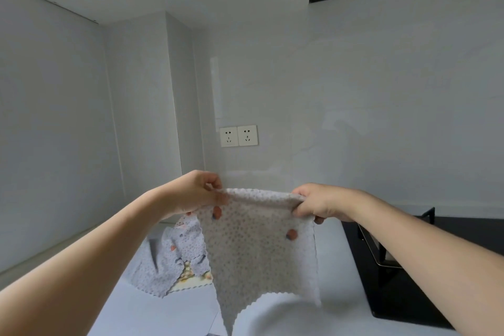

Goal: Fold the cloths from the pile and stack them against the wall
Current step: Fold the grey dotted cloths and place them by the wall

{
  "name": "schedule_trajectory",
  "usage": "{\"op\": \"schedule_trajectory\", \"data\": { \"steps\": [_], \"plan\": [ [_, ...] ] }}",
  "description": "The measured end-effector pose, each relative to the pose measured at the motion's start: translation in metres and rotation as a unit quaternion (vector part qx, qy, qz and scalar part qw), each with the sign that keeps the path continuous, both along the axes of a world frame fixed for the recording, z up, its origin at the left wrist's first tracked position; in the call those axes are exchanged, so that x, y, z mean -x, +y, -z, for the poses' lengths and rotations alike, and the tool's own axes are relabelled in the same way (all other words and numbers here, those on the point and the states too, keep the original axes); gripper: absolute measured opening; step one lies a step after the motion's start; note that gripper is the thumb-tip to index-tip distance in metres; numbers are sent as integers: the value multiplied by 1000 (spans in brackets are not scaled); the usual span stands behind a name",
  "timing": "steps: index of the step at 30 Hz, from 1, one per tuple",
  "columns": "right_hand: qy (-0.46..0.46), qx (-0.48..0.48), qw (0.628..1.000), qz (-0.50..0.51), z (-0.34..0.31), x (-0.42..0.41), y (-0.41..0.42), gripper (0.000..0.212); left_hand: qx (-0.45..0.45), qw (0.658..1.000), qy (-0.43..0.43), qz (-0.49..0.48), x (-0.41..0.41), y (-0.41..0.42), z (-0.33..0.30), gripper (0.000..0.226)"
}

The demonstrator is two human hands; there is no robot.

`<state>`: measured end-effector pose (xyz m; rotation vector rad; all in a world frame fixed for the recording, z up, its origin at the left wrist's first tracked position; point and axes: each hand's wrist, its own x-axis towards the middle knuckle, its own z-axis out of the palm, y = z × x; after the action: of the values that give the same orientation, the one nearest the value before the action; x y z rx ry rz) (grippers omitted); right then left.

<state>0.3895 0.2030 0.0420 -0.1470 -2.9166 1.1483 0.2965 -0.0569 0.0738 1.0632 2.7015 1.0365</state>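
Pale wall [354,90] with twin sockets [239,135], white counter [163,314], black hob [395,267].

Bare counter [169,311] lies open at left; the pile [174,256] and black stove [395,262] flank it.

You have a pale, smooth countertop [169,311] running away from you towards the corner at 11 o'clock. A crumpled pile of dotted lilac-grey cloths [174,259] lies directly on it at about 10 o'clock, with a cream printed cloth [191,279] peeking out from under its near edge. At 3 o'clock a black glass hob [403,294] is set into the counter, carrying a dark metal pan support [381,251].
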Motion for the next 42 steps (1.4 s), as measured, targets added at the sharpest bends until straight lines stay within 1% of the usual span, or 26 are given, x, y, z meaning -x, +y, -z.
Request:
{"op": "schedule_trajectory", "data": {
  "steps": [1,3,5,6,7,9,10,11,12,13,15,17,20,21,22,24,26,27,29,31,32,34,35,38,41,42],
  "plan": [
    [10,24,1000,7,-1,-1,0,19,0,1000,29,-11,-1,1,0,20],
    [36,132,990,22,-6,-3,0,19,-41,997,51,-33,-1,2,1,16],
    [43,271,961,33,-11,-3,2,17,-86,994,25,-55,-2,4,1,17],
    [49,319,945,40,-13,-3,4,21,-90,994,9,-66,-3,4,0,18],
    [60,340,937,51,-14,-1,6,23,-89,993,-8,-71,-5,3,-2,21],
    [92,300,947,73,-12,5,11,26,-113,990,-73,-37,-6,1,-3,32],
    [111,258,957,73,-10,7,13,26,-151,981,-122,5,-8,2,-4,39],
    [130,217,965,66,-8,8,14,23,-199,963,-171,58,-12,3,-4,46],
    [152,185,969,55,-6,8,15,20,-244,941,-208,112,-16,6,-5,47],
    [177,170,968,48,-4,8,15,16,-279,918,-231,157,-21,10,-7,50],
    [217,197,955,53,-1,9,16,13,-331,883,-250,219,-32,20,-9,56],
    [224,249,940,55,2,10,16,12,-362,867,-243,243,-41,33,-12,42],
    [219,334,916,28,4,11,14,12,-390,862,-234,224,-52,46,-17,13],
    [223,363,905,22,4,10,15,15,-400,863,-224,211,-54,49,-20,13],
    [228,379,897,20,4,9,16,17,-405,870,-201,198,-53,50,-22,23],
    [235,372,897,25,2,6,17,17,-374,905,-111,170,-49,50,-26,36],
    [249,366,896,26,0,3,16,12,-275,950,-16,149,-46,48,-31,42],
    [261,372,891,23,-2,1,14,10,-225,964,17,141,-45,47,-33,40],
    [288,374,881,13,-6,-1,11,16,-148,979,66,127,-44,46,-37,31],
    [318,327,890,15,-9,-1,8,23,-85,985,93,119,-44,44,-41,22],
    [331,288,898,23,-10,0,6,29,-65,986,107,113,-43,42,-43,22],
    [343,223,912,27,-10,1,-1,41,-47,982,149,108,-43,39,-44,35],
    [342,207,916,23,-10,1,-5,43,-45,979,167,108,-43,38,-44,40],
    [315,213,925,12,-9,1,-16,41,-61,978,165,115,-40,34,-43,33],
    [289,229,929,-19,-9,0,-21,23,-68,979,148,119,-40,32,-43,27],
    [279,233,931,-35,-8,-2,-22,23,-67,979,149,119,-39,32,-44,27]
  ]
}}
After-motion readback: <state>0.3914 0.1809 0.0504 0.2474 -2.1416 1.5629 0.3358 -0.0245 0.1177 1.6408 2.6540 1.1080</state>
